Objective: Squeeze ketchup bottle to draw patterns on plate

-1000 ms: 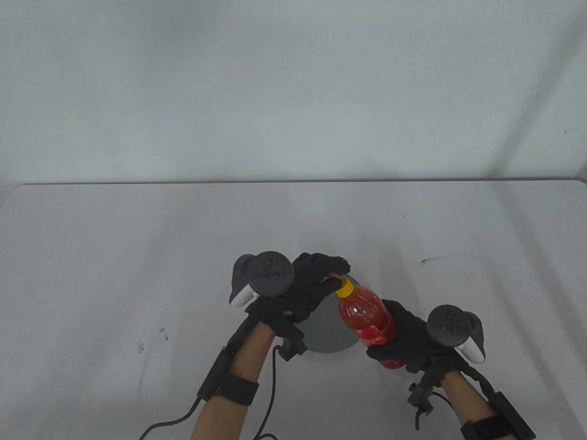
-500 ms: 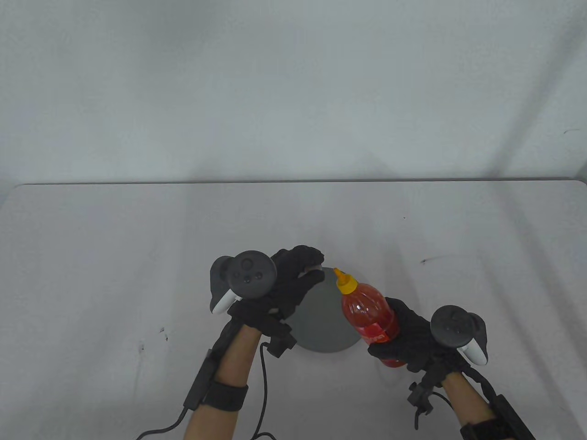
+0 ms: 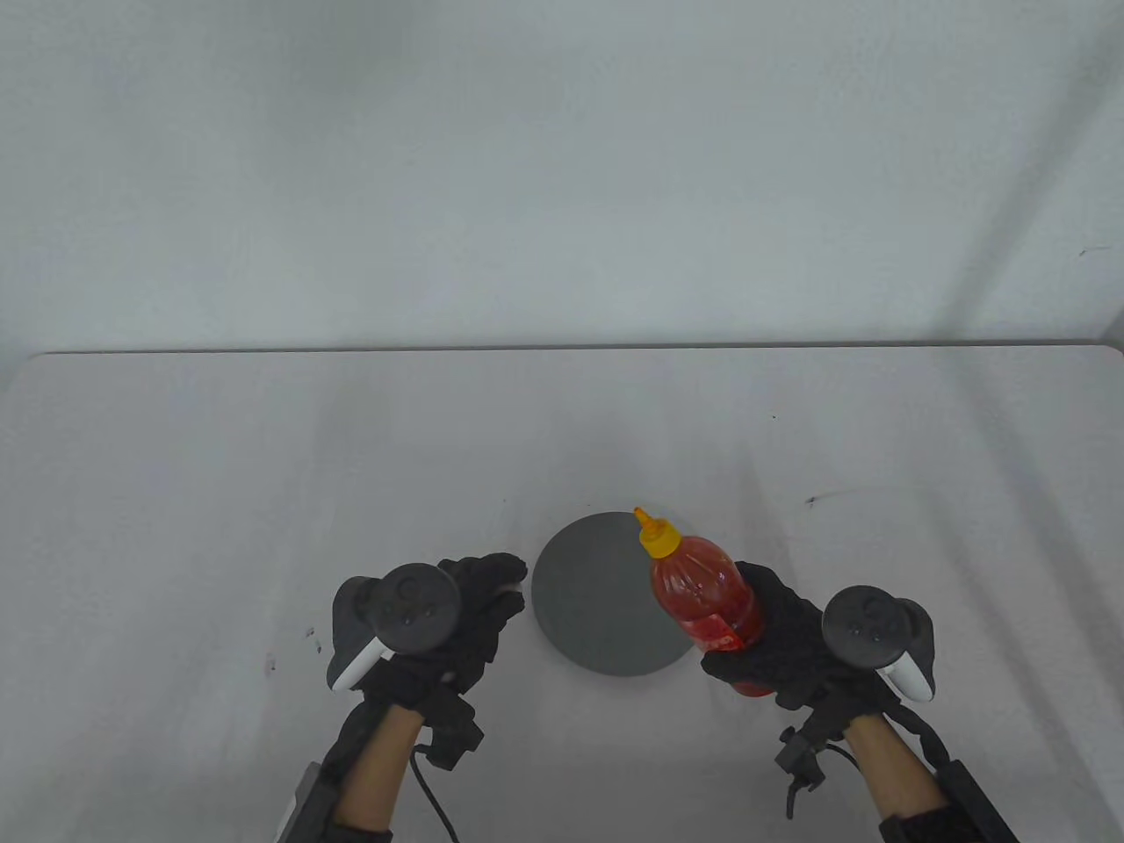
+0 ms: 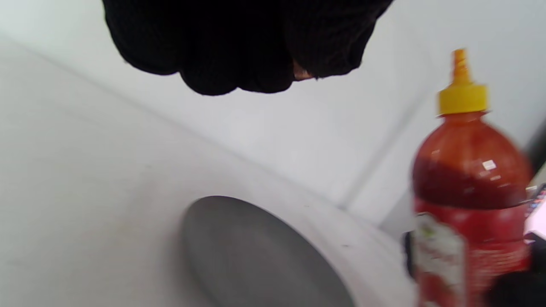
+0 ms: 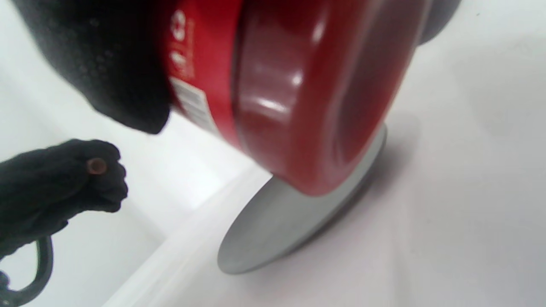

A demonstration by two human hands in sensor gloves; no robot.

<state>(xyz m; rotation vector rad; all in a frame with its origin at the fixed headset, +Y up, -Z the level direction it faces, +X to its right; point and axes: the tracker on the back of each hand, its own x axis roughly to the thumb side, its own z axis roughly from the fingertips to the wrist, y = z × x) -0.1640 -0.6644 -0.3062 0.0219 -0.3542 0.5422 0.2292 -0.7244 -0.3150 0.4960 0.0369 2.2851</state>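
Right grip (image 3: 773, 645) hides ketchup bottle's (image 3: 702, 593) base; left grip (image 3: 457, 615) seemingly curled.

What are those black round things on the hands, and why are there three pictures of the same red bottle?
Those are a person's two hands in black sensor gloves. The round gadget strapped on the back of each hand is a tracker; the fingers are not holding it.

One picture looks down at the table from above. The other two come from small cameras on each wrist, so they look close and tilted.

On the table lies a grey plate with nothing drawn on it yet. The right hand holds the ketchup bottle, red with a yellow pointed cap, at the plate's right edge. The left hand is beside the plate with curled fingers. Something small shows between its fingertips, too small to name.
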